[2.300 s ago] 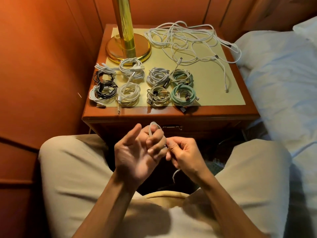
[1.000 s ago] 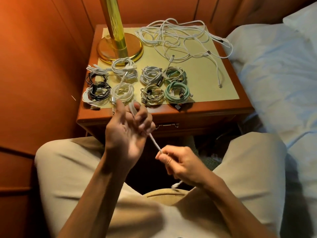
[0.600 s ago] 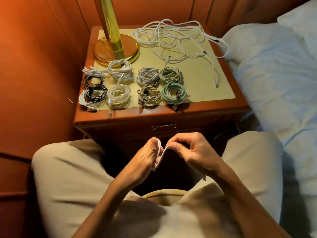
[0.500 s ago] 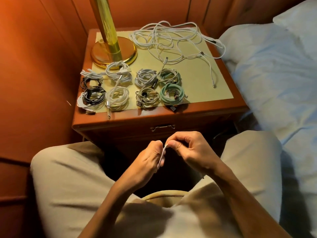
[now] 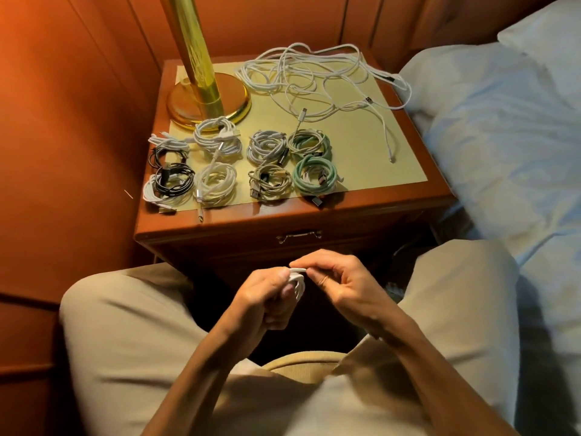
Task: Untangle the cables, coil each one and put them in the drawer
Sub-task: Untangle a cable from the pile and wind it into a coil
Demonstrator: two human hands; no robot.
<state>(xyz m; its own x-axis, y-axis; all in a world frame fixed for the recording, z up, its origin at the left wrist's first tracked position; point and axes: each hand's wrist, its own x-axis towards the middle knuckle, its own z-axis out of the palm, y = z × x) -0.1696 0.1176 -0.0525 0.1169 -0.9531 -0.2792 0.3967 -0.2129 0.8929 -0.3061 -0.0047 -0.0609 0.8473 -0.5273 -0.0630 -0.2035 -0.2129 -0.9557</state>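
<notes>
Over my lap, my left hand (image 5: 267, 297) grips a small coil of white cable (image 5: 298, 283). My right hand (image 5: 338, 278) pinches the cable's end at the top of that coil. On the nightstand (image 5: 377, 204) lie several finished coils: white (image 5: 217, 180), black (image 5: 171, 179), beige (image 5: 270, 182) and green (image 5: 316, 176). A tangle of white cables (image 5: 314, 80) lies loose at the back of the nightstand. The drawer (image 5: 298, 237), with a metal handle, is closed just beyond my hands.
A brass lamp (image 5: 201, 86) stands at the nightstand's back left corner. A bed with pale sheets (image 5: 503, 136) borders the right side. Wood panelling (image 5: 69, 121) closes off the left. My knees flank the drawer front.
My left hand came down from in front of the nightstand to my lap. The stretched cable is now wound into a coil in that hand, and my right hand has closed in on it.
</notes>
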